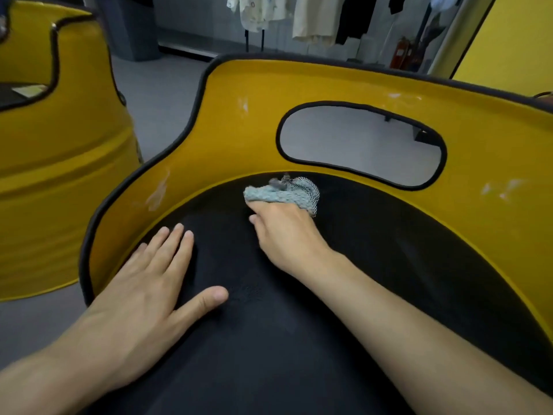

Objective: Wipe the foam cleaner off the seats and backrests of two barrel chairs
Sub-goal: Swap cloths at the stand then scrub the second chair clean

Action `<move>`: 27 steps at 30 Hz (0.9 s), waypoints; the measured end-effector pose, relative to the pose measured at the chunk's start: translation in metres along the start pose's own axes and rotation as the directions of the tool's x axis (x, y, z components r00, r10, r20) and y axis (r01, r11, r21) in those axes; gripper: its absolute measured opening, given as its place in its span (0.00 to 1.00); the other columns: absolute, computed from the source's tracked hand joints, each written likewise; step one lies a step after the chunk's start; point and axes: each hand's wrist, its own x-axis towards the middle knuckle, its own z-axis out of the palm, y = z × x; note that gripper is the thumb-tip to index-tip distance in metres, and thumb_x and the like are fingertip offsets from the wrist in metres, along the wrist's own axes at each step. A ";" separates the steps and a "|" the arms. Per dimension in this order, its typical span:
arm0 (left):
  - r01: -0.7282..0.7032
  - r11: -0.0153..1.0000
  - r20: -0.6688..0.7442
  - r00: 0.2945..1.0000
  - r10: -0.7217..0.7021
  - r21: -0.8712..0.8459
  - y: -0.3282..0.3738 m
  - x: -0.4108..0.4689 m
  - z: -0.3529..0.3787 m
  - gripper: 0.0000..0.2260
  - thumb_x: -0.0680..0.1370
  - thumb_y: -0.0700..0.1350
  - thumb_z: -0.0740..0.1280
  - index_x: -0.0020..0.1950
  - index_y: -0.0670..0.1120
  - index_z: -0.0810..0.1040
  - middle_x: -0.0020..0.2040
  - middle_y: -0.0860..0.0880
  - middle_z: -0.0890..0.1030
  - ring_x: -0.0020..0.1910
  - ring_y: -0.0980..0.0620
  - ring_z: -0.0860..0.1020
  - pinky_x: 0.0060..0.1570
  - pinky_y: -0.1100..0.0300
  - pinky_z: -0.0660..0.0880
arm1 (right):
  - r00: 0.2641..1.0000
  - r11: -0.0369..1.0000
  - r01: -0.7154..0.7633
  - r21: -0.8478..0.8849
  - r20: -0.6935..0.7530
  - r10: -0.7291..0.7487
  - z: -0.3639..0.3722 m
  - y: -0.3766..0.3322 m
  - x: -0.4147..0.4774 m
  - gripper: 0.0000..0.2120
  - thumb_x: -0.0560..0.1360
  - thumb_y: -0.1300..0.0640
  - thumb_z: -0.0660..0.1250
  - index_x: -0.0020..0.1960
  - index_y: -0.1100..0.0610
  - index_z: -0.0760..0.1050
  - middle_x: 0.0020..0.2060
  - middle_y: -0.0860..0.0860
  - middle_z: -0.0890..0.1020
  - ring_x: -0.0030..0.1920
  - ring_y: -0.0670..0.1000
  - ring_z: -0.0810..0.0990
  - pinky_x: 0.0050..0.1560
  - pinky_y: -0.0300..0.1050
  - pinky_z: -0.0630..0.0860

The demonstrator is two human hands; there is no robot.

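Seat wiping was in hand: right hand (287,229) fingers curled round the cloth (281,193) at the seat (389,265) rear. Left hand (143,283) lay flat, fingers straight. Next move called for the backrest (239,130) foam streaks (158,190).

- Likely a clothes shop or showroom: pale shirts (311,19) and dark garments (350,16) hang on a rack (254,40) at the back.
- Grey floor (155,94) and a yellow wall (508,40).
- A blurred red extinguisher (401,53) stands beside the rack.
- A yellow barrel chair (239,130) and a second chair (59,163) stand close together.
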 end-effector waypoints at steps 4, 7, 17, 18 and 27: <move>-0.029 0.999 -0.007 1.000 0.030 0.026 0.000 -0.002 0.004 0.51 0.58 0.83 0.26 0.76 0.59 0.27 0.76 0.61 0.26 0.71 0.67 0.22 0.73 0.64 0.28 | 0.994 0.994 0.106 0.021 -0.014 -0.106 -0.034 0.006 -0.015 0.22 0.84 0.48 0.58 0.78 0.46 0.64 0.75 0.45 0.69 0.75 0.49 0.67 0.72 0.53 0.68; -0.032 0.999 -0.022 0.999 0.032 -0.002 -0.001 -0.003 0.007 0.50 0.61 0.83 0.28 0.78 0.59 0.32 0.78 0.61 0.29 0.73 0.66 0.25 0.77 0.60 0.32 | 0.992 0.971 0.071 -0.228 0.118 -0.045 -0.036 0.028 -0.009 0.27 0.85 0.40 0.49 0.81 0.46 0.55 0.81 0.48 0.57 0.81 0.52 0.50 0.80 0.58 0.48; -0.045 0.999 -0.057 0.997 0.045 -0.003 -0.003 -0.004 0.009 0.46 0.64 0.82 0.28 0.78 0.63 0.34 0.78 0.63 0.30 0.73 0.66 0.25 0.78 0.59 0.33 | 0.940 0.971 -0.180 -0.160 0.264 0.218 -0.009 0.088 0.064 0.28 0.84 0.40 0.48 0.82 0.45 0.47 0.82 0.52 0.44 0.81 0.57 0.42 0.78 0.61 0.46; -0.045 0.999 -0.059 0.997 0.045 -0.001 -0.003 -0.005 0.009 0.45 0.64 0.82 0.27 0.78 0.64 0.33 0.78 0.63 0.29 0.73 0.66 0.24 0.78 0.58 0.33 | 0.941 0.968 -0.200 -0.152 0.246 0.233 -0.008 0.086 0.068 0.28 0.84 0.42 0.49 0.82 0.46 0.50 0.82 0.53 0.47 0.81 0.57 0.45 0.78 0.60 0.47; -0.006 1.000 -0.132 0.991 0.003 -0.026 -0.005 -0.003 0.009 0.52 0.59 0.85 0.28 0.75 0.56 0.24 0.76 0.61 0.25 0.72 0.66 0.24 0.74 0.65 0.30 | 0.943 0.955 0.277 0.107 0.159 -0.291 -0.005 -0.027 -0.017 0.20 0.84 0.53 0.58 0.76 0.53 0.67 0.75 0.52 0.69 0.74 0.53 0.66 0.71 0.54 0.66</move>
